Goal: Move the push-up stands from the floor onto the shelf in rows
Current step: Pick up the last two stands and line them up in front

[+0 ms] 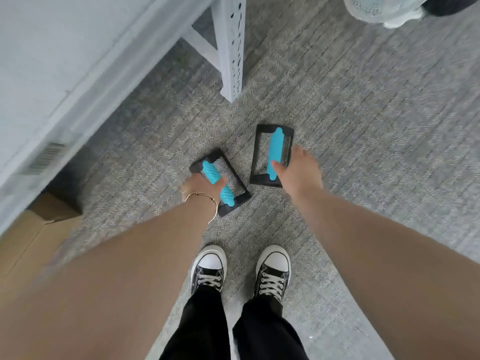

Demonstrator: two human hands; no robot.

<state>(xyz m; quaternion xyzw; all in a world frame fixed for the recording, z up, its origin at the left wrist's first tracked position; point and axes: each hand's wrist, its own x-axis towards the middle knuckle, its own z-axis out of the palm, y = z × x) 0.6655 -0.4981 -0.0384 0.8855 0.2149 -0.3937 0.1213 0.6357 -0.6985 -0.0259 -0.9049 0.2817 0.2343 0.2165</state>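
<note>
Grey carpet (363, 126), hands (202, 188) gripping two push-up stands (272, 154)

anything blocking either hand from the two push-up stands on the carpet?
Nothing visible. The left hand is already wrapped around the blue grip of the left stand. The right hand is on the right stand, thumb against its blue grip, fingers hidden behind it.

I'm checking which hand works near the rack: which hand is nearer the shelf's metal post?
Left. The left hand, gripping one push-up stand, sits below the post and slightly left; the right hand lies farther right.
</note>
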